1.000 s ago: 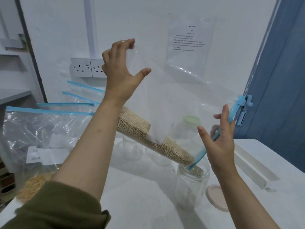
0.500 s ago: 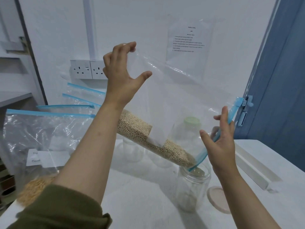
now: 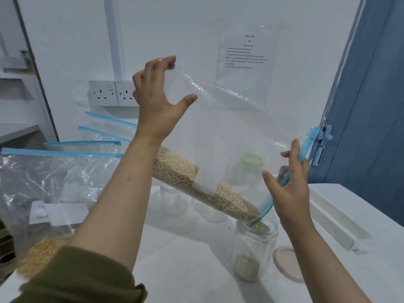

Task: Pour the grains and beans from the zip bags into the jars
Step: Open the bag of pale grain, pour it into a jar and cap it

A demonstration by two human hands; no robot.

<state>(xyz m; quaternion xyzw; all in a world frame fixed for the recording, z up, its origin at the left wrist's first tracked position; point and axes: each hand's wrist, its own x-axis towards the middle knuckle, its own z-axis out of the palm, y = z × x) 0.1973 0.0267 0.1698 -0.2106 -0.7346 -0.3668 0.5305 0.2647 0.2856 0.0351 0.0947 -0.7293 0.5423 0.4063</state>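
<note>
We see left hand (image 3: 156,106) pinching raised zip bag (image 3: 236,127) corner; right hand (image 3: 290,184) gripping blue zipper edge; grains (image 3: 203,189) sliding into open jar (image 3: 253,250) on tabletop (image 3: 185,259). Wall sheet (image 3: 246,53) headed "TASK & GOAL".

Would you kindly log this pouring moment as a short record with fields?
Left hand: pinches the raised bottom corner of the zip bag.
Right hand: fingers curled on the bag's blue zip edge, guiding the mouth.
Contents: pale beans lying along the bag's low side.
Jar: open, upright, under the mouth, a little fill at the bottom.
Lid: flat on the table, right of the jar.
Waiting: other zip bags at left.
</note>
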